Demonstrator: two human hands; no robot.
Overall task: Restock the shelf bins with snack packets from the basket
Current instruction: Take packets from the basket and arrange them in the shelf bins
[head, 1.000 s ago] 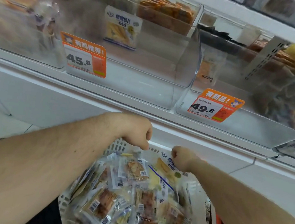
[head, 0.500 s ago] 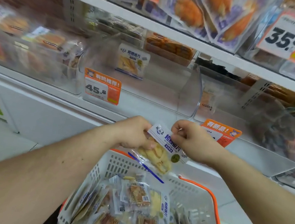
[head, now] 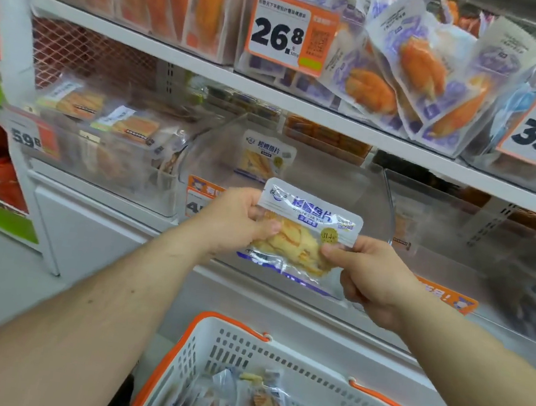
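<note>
Packet | both hands pinch side edges | before clear bin

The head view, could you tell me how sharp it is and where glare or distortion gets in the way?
Head view: the snack packet held by both hands is fairly sharp; the clear bin behind it is hazy with reflections; the left edge and the 59.8 price tag are blurred; the shelf edge slopes from wide-angle distortion.
</note>
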